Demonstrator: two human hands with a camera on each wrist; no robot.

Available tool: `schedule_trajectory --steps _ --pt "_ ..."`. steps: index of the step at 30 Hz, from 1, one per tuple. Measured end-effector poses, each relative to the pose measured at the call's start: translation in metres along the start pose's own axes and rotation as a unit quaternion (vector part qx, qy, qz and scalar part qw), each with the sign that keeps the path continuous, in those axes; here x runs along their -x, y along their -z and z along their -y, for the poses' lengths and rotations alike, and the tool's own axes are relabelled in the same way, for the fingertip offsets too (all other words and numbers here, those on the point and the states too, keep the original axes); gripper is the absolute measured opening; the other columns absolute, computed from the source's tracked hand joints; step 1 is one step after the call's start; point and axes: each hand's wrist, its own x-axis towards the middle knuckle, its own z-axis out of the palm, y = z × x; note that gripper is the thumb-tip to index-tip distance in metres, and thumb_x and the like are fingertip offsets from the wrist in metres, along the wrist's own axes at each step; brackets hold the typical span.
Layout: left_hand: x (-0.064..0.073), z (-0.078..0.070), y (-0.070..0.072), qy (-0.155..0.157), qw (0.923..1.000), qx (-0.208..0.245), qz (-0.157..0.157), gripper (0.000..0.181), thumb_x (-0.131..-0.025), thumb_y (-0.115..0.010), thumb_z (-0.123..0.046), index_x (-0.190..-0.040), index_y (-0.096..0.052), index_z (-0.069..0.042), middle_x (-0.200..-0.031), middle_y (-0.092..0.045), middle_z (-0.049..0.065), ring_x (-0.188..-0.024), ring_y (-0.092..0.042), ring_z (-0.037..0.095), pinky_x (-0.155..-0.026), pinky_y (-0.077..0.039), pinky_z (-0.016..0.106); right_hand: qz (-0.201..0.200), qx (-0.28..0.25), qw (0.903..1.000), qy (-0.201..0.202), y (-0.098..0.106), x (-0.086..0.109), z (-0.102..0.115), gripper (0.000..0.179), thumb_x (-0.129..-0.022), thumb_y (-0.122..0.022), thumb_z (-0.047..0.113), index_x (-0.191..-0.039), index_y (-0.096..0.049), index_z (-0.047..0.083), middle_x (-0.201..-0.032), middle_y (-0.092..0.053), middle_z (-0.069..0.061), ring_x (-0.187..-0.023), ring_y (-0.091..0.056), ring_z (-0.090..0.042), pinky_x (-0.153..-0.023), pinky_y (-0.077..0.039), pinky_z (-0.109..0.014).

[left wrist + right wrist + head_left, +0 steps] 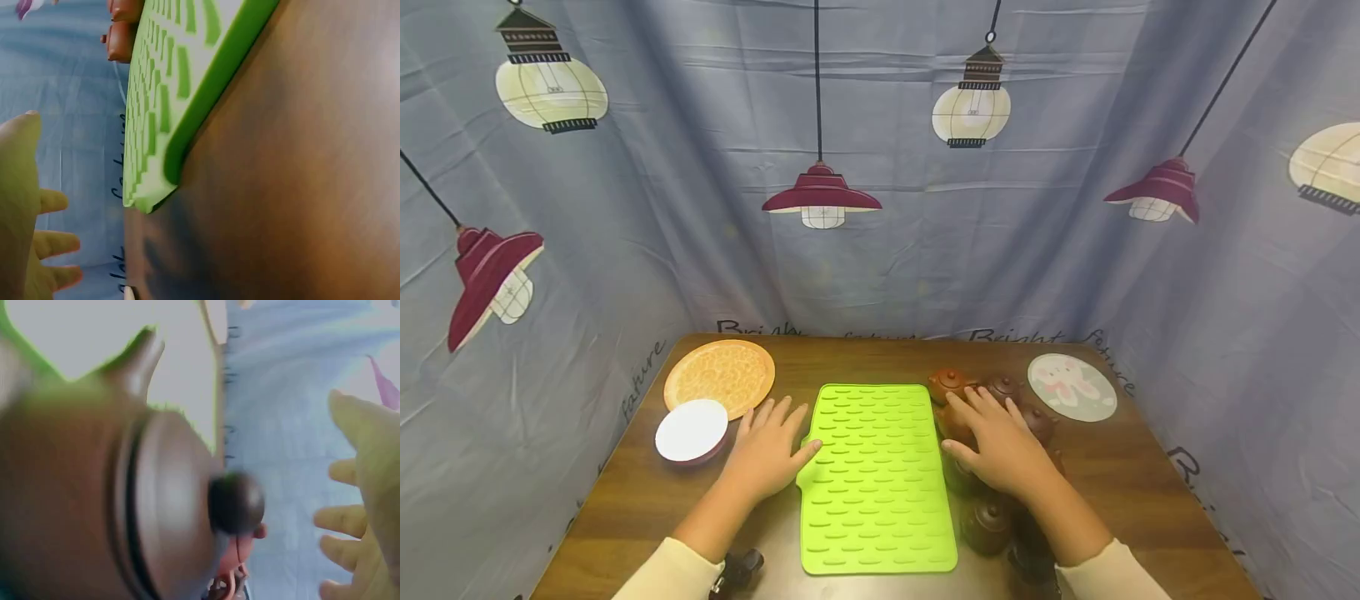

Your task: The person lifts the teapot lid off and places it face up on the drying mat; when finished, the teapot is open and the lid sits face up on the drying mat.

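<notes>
My left hand (765, 450) is spread with straight fingers beside the left edge of a lime green ridged mat (876, 475), its thumb over the mat's edge. In the left wrist view the left hand holds nothing. On the other side, my right hand (1000, 442) hovers with spread fingers above a group of small clay teapots, partly hiding them. A reddish-brown teapot (950, 384) stands at the back of the group, and a dark brown teapot (988, 525) at the front. In the right wrist view a dark teapot (175, 506) looms close, lidded and apart from the fingers.
At the back left lie a round orange patterned mat (721, 375) and a white-topped round dish (692, 429) near its front edge. A pale round mat with a pink rabbit print (1072, 387) lies at the back right. Grey-blue curtain (880, 283) surrounds the wooden table (1150, 517).
</notes>
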Motion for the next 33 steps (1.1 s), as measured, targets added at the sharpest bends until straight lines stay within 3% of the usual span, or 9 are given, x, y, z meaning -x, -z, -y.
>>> schedule_trajectory --steps 4,9,11,15,17,23,29,33 --pt "0.010 -0.005 -0.012 0.020 0.9974 0.067 -0.018 0.075 -0.101 -0.057 -0.062 -0.158 -0.046 -0.014 -0.164 -0.041 0.020 -0.151 -0.036 0.048 -0.121 -0.022 0.075 -0.017 -0.088 0.9958 -0.019 -0.001 0.024 0.008 0.077 -0.097 -0.066 0.060 -0.162 -0.040 0.026 -0.163 -0.046 -0.009 -0.152 -0.039 -0.040 -0.118 -0.036 -0.068" --pt "0.018 -0.008 -0.026 0.047 0.9876 0.148 -0.020 0.072 -0.102 -0.061 -0.056 -0.156 -0.046 -0.011 -0.163 -0.042 0.019 -0.151 -0.038 0.046 -0.122 -0.022 0.074 -0.035 -0.143 0.9864 -0.073 -0.014 0.058 0.014 0.072 -0.097 -0.073 0.046 -0.159 -0.045 0.021 -0.157 -0.053 -0.008 -0.143 -0.049 -0.040 -0.111 -0.046 -0.066" --pt "0.020 -0.008 -0.031 0.060 0.9779 0.200 -0.012 0.069 -0.103 -0.062 -0.051 -0.156 -0.046 -0.010 -0.163 -0.042 0.018 -0.151 -0.036 0.046 -0.121 -0.022 0.075 -0.047 -0.151 0.9831 -0.092 -0.019 0.069 0.015 0.068 -0.096 -0.076 0.041 -0.154 -0.051 0.016 -0.151 -0.057 -0.010 -0.138 -0.054 -0.038 -0.109 -0.049 -0.064" --pt "0.025 -0.005 -0.039 0.090 0.9500 0.299 -0.006 0.065 -0.104 -0.064 -0.043 -0.156 -0.045 -0.010 -0.164 -0.040 0.017 -0.152 -0.033 0.048 -0.118 -0.025 0.078 -0.059 -0.158 0.9791 -0.113 -0.025 0.086 0.016 0.059 -0.093 -0.081 0.032 -0.145 -0.060 0.014 -0.136 -0.066 -0.008 -0.123 -0.063 -0.030 -0.102 -0.056 -0.055" --pt "0.027 -0.002 -0.042 0.095 0.9430 0.319 -0.005 0.066 -0.103 -0.065 -0.042 -0.157 -0.044 -0.011 -0.166 -0.038 0.016 -0.152 -0.031 0.048 -0.118 -0.025 0.078 -0.053 -0.164 0.9776 -0.121 -0.027 0.090 0.018 0.057 -0.091 -0.083 0.030 -0.142 -0.062 0.016 -0.130 -0.067 -0.004 -0.119 -0.064 -0.025 -0.100 -0.058 -0.051" --pt "0.034 0.007 -0.047 0.074 0.9454 0.317 0.005 0.075 -0.098 -0.072 -0.045 -0.160 -0.041 -0.016 -0.168 -0.034 0.010 -0.155 -0.021 0.044 -0.118 -0.017 0.080 -0.040 -0.175 0.9734 -0.142 -0.031 0.101 0.022 0.044 -0.091 -0.083 0.026 -0.132 -0.069 0.021 -0.119 -0.065 0.005 -0.109 -0.063 -0.013 -0.095 -0.060 -0.041" --pt "0.035 0.010 -0.048 0.063 0.9453 0.320 0.008 0.077 -0.094 -0.077 -0.043 -0.159 -0.044 -0.017 -0.167 -0.040 0.008 -0.157 -0.022 0.041 -0.121 -0.020 0.077 -0.067 -0.155 0.9751 -0.143 -0.032 0.106 0.019 0.030 -0.089 -0.084 0.021 -0.117 -0.075 0.021 -0.111 -0.067 0.008 -0.091 -0.059 -0.006 -0.079 -0.057 -0.025" --pt "0.037 0.011 -0.049 0.058 0.9478 0.313 0.010 0.075 -0.091 -0.081 -0.040 -0.155 -0.049 -0.017 -0.164 -0.044 0.006 -0.158 -0.022 0.041 -0.121 -0.020 0.077 -0.058 -0.159 0.9742 -0.150 -0.030 0.107 0.017 0.022 -0.089 -0.084 0.021 -0.109 -0.075 0.023 -0.108 -0.065 0.010 -0.091 -0.059 -0.005 -0.078 -0.057 -0.022"
